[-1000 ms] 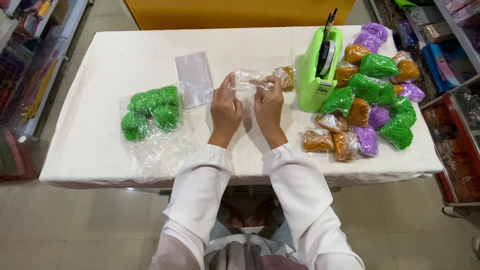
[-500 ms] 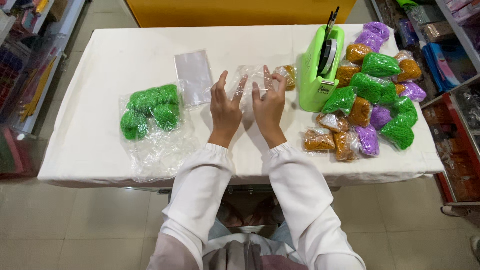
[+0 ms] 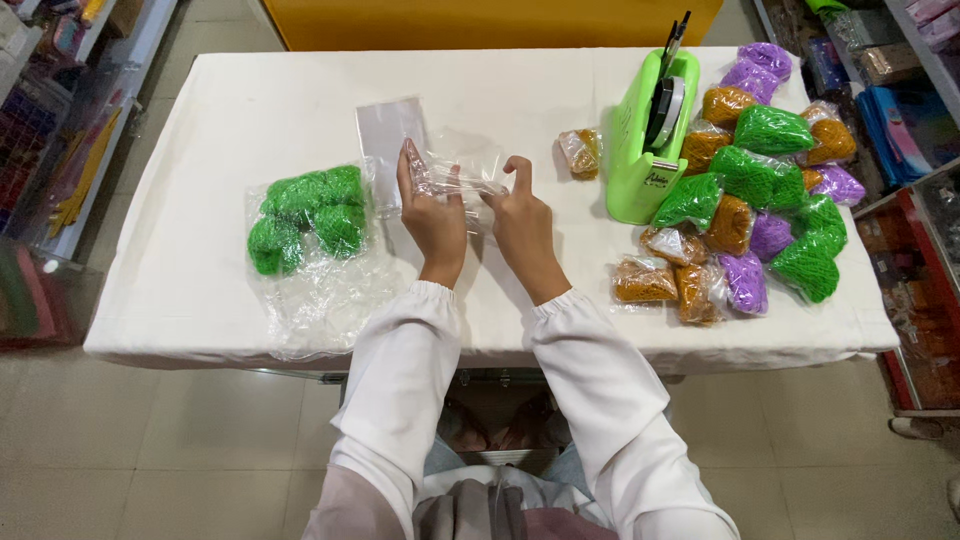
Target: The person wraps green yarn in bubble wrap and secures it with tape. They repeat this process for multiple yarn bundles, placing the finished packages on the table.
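Left hand (image 3: 432, 215): mine, palm down near the middle of the table (image 3: 200, 300), fingers spread flat on the clear bag (image 3: 462, 172), pinning its left part.
Right hand (image 3: 522, 218): mine, just beside the left, thumb and forefinger pinching the bag's right part; other fingers loosely curled.
Clear bag: thin, see-through film, crumpled, lying on the table under and just beyond my fingertips. I judge it near weightless, limp, slippery and quick to cling or crease; not fragile, though it could tear if yanked. Whether anything is inside it, I cannot tell.
Hold: best taken at the open edge, one side pinched in each hand; a flat palm only keeps it from sliding.
Flat sleeve (image 3: 385, 135): another clear piece, lying smooth just beyond my left fingers, touching or overlapping the bag.
Green bundles (image 3: 305, 215): stringy, soft-looking, on loose clear film toward the table's left edge, apart from my hands.
Orange pack (image 3: 582, 152): small, alone, between the bag and the dispenser.
Dispenser (image 3: 650, 140): green tape stand, upright, right of centre toward the far edge.
Pile (image 3: 760, 210): bagged green, orange and purple bundles heaped along the right edge, from near corner to far corner.
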